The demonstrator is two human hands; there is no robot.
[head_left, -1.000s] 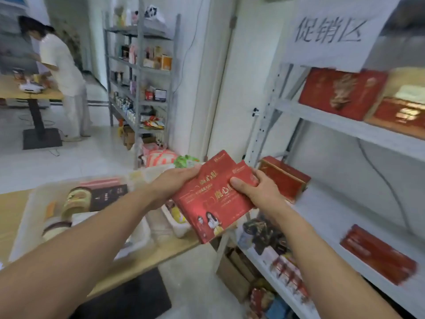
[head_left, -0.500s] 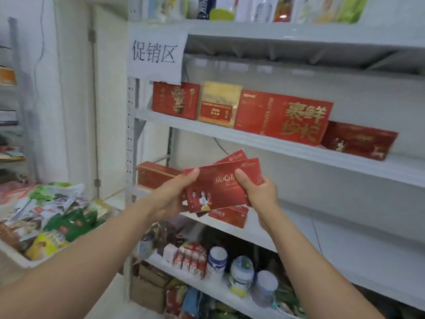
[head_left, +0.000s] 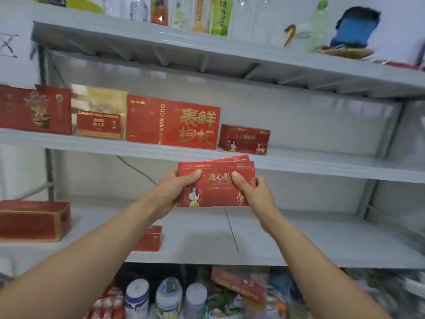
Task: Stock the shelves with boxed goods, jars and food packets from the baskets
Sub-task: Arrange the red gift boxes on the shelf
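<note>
Two flat red boxes (head_left: 216,184) with gold lettering are stacked one behind the other and held upright in front of the grey shelf unit. My left hand (head_left: 177,189) grips their left edge, thumb on the front face. My right hand (head_left: 251,192) grips the right side, thumb also on the front. The boxes hang just below the front lip of the middle shelf (head_left: 322,166). A matching small red box (head_left: 245,139) stands on that shelf directly above them, with bare shelf to its right.
On the middle shelf stand a large red box (head_left: 172,122), a gold box (head_left: 99,111) and a red box (head_left: 34,110). The shelf below (head_left: 299,240) holds a red case (head_left: 34,221) and a small red box (head_left: 149,238). Jars (head_left: 169,295) and packets fill the bottom; bottles (head_left: 220,17) the top.
My view swung right from the table baskets to face the shelves. Both hands carried the red boxes up and rightward, turning them level, close under the middle shelf.
</note>
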